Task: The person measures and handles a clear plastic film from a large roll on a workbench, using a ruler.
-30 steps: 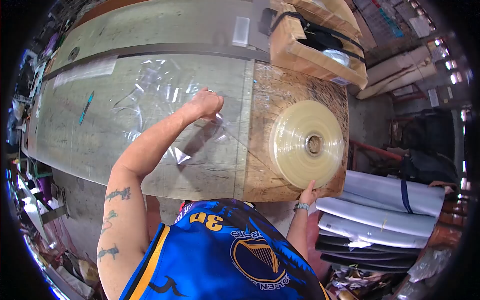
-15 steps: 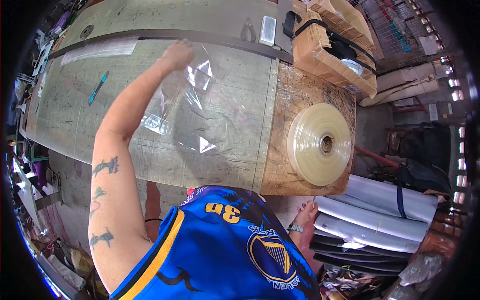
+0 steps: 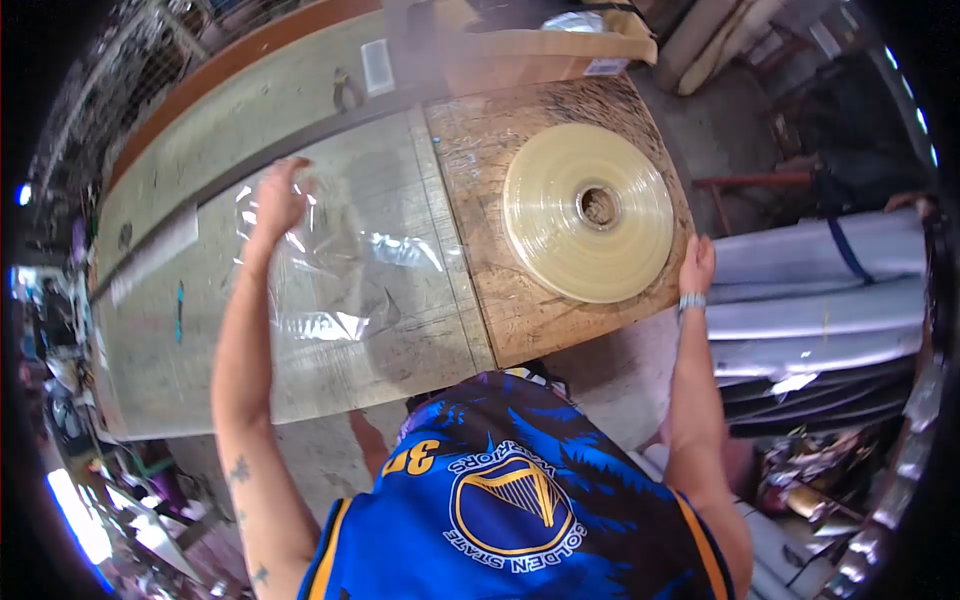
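Pale-yellow translucent plastic roll (image 3: 545, 220), head view: flat on brown wooden board (image 3: 520, 330), core axis upright, hole upward. Left hand (image 3: 282, 200), half-curled, over crumpled clear film (image 3: 335, 325); grip cannot be told. Right hand (image 3: 698, 265), fingers together, at board's edge; hold unclear.

Head-worn view, facing down, over table (image 3: 150, 370)

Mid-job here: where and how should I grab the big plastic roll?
Probably by opposite points of its outer rim, coming in from left and right: the plastic roll lies broad face up on the wooden board, its round edge exposed.
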Available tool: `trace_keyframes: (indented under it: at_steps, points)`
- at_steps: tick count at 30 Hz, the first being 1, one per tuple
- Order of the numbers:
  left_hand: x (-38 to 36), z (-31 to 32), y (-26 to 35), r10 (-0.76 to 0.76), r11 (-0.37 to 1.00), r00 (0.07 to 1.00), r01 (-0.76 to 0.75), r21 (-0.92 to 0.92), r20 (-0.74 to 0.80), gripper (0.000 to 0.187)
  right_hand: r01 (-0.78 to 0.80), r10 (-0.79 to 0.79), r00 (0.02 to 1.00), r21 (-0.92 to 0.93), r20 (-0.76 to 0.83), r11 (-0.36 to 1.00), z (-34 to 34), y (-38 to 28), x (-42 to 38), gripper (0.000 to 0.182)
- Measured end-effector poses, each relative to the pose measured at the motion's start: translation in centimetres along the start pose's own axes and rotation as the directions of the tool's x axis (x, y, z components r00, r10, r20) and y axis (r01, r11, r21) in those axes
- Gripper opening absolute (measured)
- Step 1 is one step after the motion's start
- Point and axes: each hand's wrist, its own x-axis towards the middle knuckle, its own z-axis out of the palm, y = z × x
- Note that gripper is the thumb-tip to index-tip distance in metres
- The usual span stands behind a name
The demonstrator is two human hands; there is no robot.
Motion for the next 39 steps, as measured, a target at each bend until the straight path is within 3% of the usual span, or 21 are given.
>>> trace_keyframes:
  at_steps: [2, 4, 6, 8, 9, 11, 14, 17, 21, 23, 25, 27, 30, 33, 36, 39]
  points:
    - [0.8, 3.3, 9.2, 0.073, 0.977, 0.997, -0.073, -0.199, -0.006, 0.04, -0.025, 0.027, 0.997, -0.019, 0.068, 0.999, 1.9, -0.4, 3.1, 0.062]
    - [1.7, 8.8, 16.1, 0.073, 0.929, 0.994, -0.04, -0.368, 0.077, 0.048, -0.003, 0.018, 0.988, -0.097, 0.153, 0.995, 3.6, -0.8, 6.3, 0.064]
    - [2.0, 13.8, 22.9, -0.066, 0.873, 0.978, 0.153, -0.463, 0.197, 0.067, 0.042, -0.008, 0.961, -0.117, 0.276, 0.992, 6.2, -1.0, 9.2, 0.068]
    - [1.5, 18.5, 28.2, -0.277, 0.829, 0.929, 0.361, -0.427, 0.247, 0.08, 0.099, -0.043, 0.91, -0.116, 0.412, 0.988, 7.5, -2.9, 10.4, 0.074]
    - [1.5, 19.6, 30.0, -0.345, 0.788, 0.852, 0.491, -0.371, 0.393, 0.087, 0.125, -0.036, 0.879, -0.157, 0.475, 0.98, 7.2, -5.6, 9.9, 0.078]
    - [0.3, 23.5, 33.5, -0.482, 0.858, 0.864, 0.499, -0.124, 0.144, 0.083, 0.173, -0.051, 0.851, -0.188, 0.522, 0.967, 8.9, -5.5, 10.5, 0.084]
    - [1.2, 22.4, 35.0, -0.49, 0.857, 0.86, 0.505, -0.099, 0.146, 0.072, 0.367, -0.18, 0.83, -0.275, 0.527, 0.888, 9.8, -3.8, 11.1, 0.089]
    - [1.7, 23.5, 34.0, -0.419, 0.902, 0.903, 0.426, -0.074, 0.091, 0.061, 0.352, -0.149, 0.839, -0.311, 0.524, 0.883, 9.6, -3.3, 10.9, 0.09]
    - [4.7, 23.3, 32.0, -0.21, 0.971, 0.967, 0.223, -0.084, 0.142, 0.063, 0.231, -0.093, 0.913, -0.314, 0.397, 0.921, 8.0, -3.3, 7.8, 0.08]
    - [7.4, 23.1, 31.1, -0.104, 0.986, 0.963, 0.133, -0.103, 0.247, 0.067, 0.194, -0.101, 0.948, -0.295, 0.302, 0.936, 7.2, -2.6, 5.6, 0.069]
    - [10.3, 23.2, 30.7, 0.007, 0.99, 0.942, 0.04, -0.133, 0.336, 0.072, 0.122, -0.047, 0.967, -0.29, 0.252, 0.949, 6.4, -2.4, 3.2, 0.063]
    - [13.4, 23.5, 30.3, 0.124, 0.984, 0.906, -0.059, -0.17, 0.406, 0.08, 0.03, 0.015, 0.993, -0.372, 0.119, 0.928, 6.3, -2.1, 0.1, 0.072]
    - [17.6, 24.8, 31.0, 0.337, 0.925, 0.844, -0.215, -0.312, 0.417, 0.086, -0.171, 0.17, 0.985, -0.298, -0.028, 0.939, 6.6, -3.0, -4.5, 0.071]
    - [21.2, 26.0, 32.0, 0.467, 0.883, 0.742, -0.359, -0.303, 0.481, 0.09, -0.158, 0.126, 0.981, -0.24, -0.146, 0.958, 7.4, -2.0, -8.1, 0.073]
    - [21.2, 24.7, 32.7, 0.435, 0.9, 0.744, -0.34, -0.273, 0.507, 0.091, -0.124, 0.118, 0.984, -0.038, -0.132, 0.992, 8.0, -5.8, -9.0, 0.077]
    - [17.4, 23.3, 29.3, 0.258, 0.935, 0.87, -0.115, -0.334, 0.421, 0.088, -0.227, 0.113, 0.952, -0.405, -0.285, 0.886, 8.4, -1.6, -9.5, 0.079]
